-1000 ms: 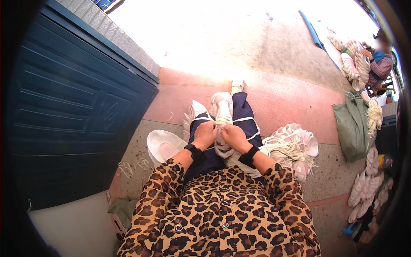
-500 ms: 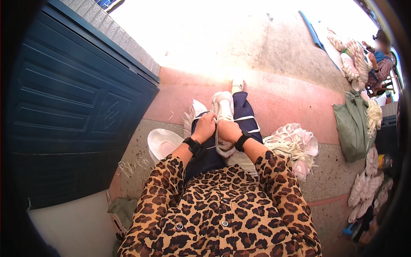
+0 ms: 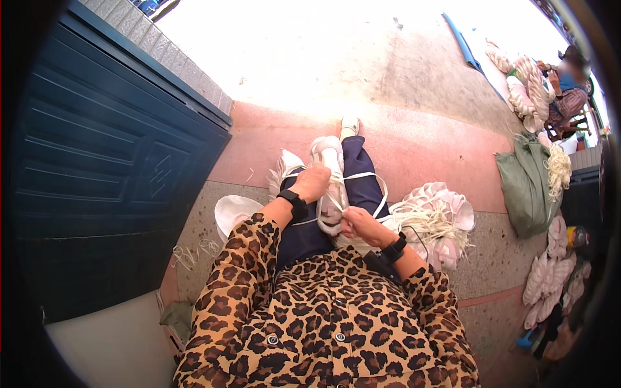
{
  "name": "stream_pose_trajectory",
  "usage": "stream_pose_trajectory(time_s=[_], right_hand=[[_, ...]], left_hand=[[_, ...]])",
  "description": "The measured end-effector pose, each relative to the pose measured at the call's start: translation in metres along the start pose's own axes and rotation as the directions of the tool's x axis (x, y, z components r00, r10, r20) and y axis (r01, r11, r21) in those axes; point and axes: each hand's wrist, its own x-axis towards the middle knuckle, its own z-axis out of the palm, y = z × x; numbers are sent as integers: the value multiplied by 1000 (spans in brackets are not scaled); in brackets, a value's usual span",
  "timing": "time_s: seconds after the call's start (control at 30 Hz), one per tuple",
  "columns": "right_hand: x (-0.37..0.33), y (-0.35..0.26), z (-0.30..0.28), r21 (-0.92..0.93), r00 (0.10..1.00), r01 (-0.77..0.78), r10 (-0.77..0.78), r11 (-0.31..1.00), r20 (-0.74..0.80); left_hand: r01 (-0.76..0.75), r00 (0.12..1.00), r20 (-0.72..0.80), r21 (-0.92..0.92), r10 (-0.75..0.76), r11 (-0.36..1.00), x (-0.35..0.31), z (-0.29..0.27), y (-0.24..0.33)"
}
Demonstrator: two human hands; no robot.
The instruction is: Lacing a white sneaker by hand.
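A long bundle of white and pale pink, shoe-shaped pieces lies on my lap between my dark blue trouser legs. My left hand is closed over the bundle's left side, its fingertips partly hidden. Closer to my body, my right hand pinches a white strip, which runs taut over the bundle toward my left hand. Another length of white strip loops loosely across my right leg.
Right of my legs is a heap of similar pieces and cream strips. A white, bowl-like thing lies on the left. A dark blue door stands farther left. A green sack and a seated person are at right.
My hands have moved apart: the right drew back toward my body and to the right with the strip, while the left stayed by the bundle. The strip now shows stretched between them.
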Motion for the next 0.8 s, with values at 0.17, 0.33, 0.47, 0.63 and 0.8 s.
stream_pose_trajectory(time_s=[0.17,0.33,0.47,0.63,0.8], right_hand=[[-1,-17,1,305,999,32,-27,952,-20],[-88,-121,-35,445,816,562,-556,698,-158],[-156,-164,-51,403,608,790,-681,463,-408],[-189,-169,-79,516,347,805,-938,293,-10],[-204,-162,-95,506,169,858,-979,87,-116]], left_hand=[[-85,996,-15,-250,83,965,8,-15,-4],[419,908,402,-848,-123,325,3,-52,-26],[527,849,512,-798,-132,292,-4,-40,-33],[490,871,455,-797,-182,353,-7,-25,-11],[229,972,129,-712,-198,664,-9,-21,-4]])
